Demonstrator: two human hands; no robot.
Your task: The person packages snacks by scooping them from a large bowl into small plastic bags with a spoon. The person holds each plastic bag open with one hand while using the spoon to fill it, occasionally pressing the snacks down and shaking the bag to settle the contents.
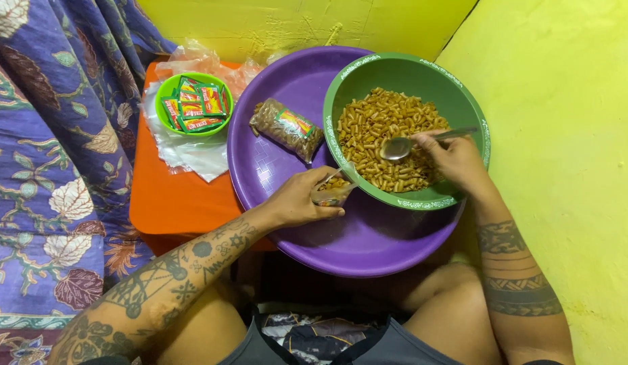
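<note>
Head view: green bowl (462, 101) holds elbow macaroni (375, 128), small green bowl (166, 86) holds red sachets (195, 105), both near purple basin (368, 236). Right hand (456, 159) grip clamped on spoon (402, 147) over macaroni; left hand (297, 201) grip clamped on clear, part-filled small bag (333, 192) at the bowl's rim.

Pasta bowl (462, 101) sits in the basin (368, 236) — packed bag (287, 128) left, sachet bowl (166, 91) farther left.

So on the orange stool (168, 203), the far left corner has a small green bowl (166, 115) stuffed with red and green sachets (195, 101), sitting on a stack of clear plastic bags (192, 152). More crumpled plastic (192, 57) sits at the far edge. Purple leaf-print fabric (50, 155) hangs off to the left, yellow wall (564, 135) on the right.
</note>
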